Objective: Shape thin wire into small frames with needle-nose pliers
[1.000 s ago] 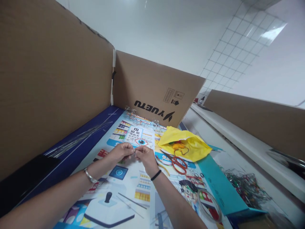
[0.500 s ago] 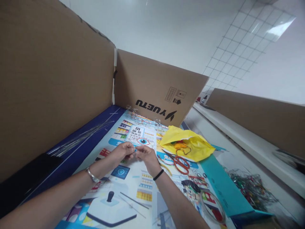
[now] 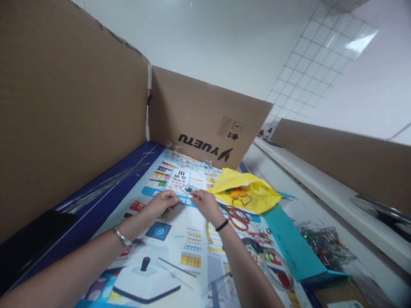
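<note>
Hovering over one printed sheet on the desk, two bare hands are facing each other: the left hand is pressing thumb and fingers together, and the right hand is doing likewise; whether either is pinching something small cannot be told. One pair of orange-handled scissors and one yellow bag are lying just beside the right hand, the bag's mouth showing an orange item. One yellow curved strip is resting near the right wrist. One silver bracelet is circling the left wrist, one black band the right.

Compared with the earlier frame, the fingers, then nearly meeting, are now holding a clear gap between them, and the strip is now showing on the other side of the right wrist.

Two cardboard panels are bounding the desk's left and far sides; the bag and scissors are crowding the right hand's outer side, while open sheet is extending between the forearms toward the wearer.
</note>
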The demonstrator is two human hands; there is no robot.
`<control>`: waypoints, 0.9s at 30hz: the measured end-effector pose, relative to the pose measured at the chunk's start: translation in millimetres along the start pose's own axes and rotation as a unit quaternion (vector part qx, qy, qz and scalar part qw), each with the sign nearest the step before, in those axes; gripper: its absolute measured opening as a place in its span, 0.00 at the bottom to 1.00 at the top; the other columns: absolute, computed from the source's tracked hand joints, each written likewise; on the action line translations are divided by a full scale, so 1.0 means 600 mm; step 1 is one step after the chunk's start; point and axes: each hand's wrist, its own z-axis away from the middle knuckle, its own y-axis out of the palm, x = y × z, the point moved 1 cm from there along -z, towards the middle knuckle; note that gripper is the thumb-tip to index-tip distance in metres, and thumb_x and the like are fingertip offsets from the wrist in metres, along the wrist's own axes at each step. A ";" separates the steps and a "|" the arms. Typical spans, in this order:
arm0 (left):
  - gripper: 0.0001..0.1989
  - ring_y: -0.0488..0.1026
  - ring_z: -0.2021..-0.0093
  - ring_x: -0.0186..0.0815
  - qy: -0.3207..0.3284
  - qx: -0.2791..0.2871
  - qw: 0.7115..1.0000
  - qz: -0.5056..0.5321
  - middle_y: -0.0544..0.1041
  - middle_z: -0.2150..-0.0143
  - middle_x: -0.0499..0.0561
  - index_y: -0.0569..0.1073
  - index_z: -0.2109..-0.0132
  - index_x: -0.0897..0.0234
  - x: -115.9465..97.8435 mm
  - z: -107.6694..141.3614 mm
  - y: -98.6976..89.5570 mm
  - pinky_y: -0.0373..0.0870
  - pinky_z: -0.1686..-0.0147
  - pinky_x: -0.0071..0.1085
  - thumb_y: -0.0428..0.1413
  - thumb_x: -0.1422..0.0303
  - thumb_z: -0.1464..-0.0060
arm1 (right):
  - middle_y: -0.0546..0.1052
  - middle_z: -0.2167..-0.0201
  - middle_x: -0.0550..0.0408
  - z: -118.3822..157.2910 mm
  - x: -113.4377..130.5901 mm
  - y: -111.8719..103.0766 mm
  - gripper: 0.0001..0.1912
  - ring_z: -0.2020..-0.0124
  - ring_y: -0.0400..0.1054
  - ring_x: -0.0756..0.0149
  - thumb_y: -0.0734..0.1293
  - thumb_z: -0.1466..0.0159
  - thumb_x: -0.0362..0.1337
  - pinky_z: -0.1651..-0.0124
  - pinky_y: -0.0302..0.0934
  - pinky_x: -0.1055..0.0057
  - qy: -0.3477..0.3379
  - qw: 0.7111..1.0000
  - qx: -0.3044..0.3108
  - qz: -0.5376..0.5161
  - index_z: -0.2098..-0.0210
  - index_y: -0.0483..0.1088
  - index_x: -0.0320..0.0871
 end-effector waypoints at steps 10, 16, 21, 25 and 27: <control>0.12 0.72 0.59 0.38 -0.011 -0.055 0.998 0.029 0.76 0.65 0.51 0.65 0.72 0.63 -0.004 0.001 -0.019 0.64 0.64 0.28 0.58 0.60 0.55 | 0.76 0.69 0.41 0.061 -0.022 -0.066 0.17 0.65 0.70 0.50 0.67 0.53 0.47 0.66 0.60 0.64 0.066 0.928 0.118 0.347 0.71 0.74 0.39; 0.14 0.73 0.58 0.38 -0.003 -0.035 0.994 0.106 0.77 0.66 0.52 0.65 0.72 0.64 0.010 -0.007 -0.027 0.67 0.60 0.32 0.61 0.61 0.57 | 0.73 0.64 0.39 0.088 -0.014 -0.019 0.15 0.61 0.68 0.51 0.62 0.46 0.37 0.63 0.59 0.63 0.067 0.906 0.082 0.409 0.63 0.72 0.35; 0.13 0.73 0.59 0.36 0.016 -0.016 0.990 0.137 0.76 0.64 0.52 0.66 0.72 0.65 0.009 -0.006 -0.027 0.67 0.58 0.33 0.62 0.63 0.56 | 0.70 0.61 0.34 0.102 -0.030 0.011 0.17 0.58 0.64 0.50 0.57 0.44 0.28 0.62 0.58 0.61 0.073 0.897 0.024 0.435 0.57 0.67 0.30; 0.14 0.73 0.60 0.37 0.002 -0.031 0.990 0.141 0.76 0.67 0.51 0.65 0.73 0.65 -0.002 0.001 -0.022 0.67 0.58 0.34 0.62 0.64 0.57 | 0.69 0.62 0.36 0.102 -0.050 0.016 0.14 0.57 0.63 0.50 0.56 0.40 0.29 0.60 0.56 0.58 0.071 0.898 -0.002 0.434 0.58 0.67 0.32; 0.14 0.73 0.60 0.37 -0.003 -0.037 0.990 0.135 0.76 0.67 0.51 0.65 0.73 0.65 -0.006 0.003 -0.020 0.67 0.58 0.34 0.62 0.63 0.57 | 0.70 0.63 0.37 0.098 -0.058 0.013 0.13 0.58 0.63 0.52 0.56 0.38 0.33 0.59 0.56 0.58 0.068 0.901 -0.006 0.428 0.59 0.67 0.33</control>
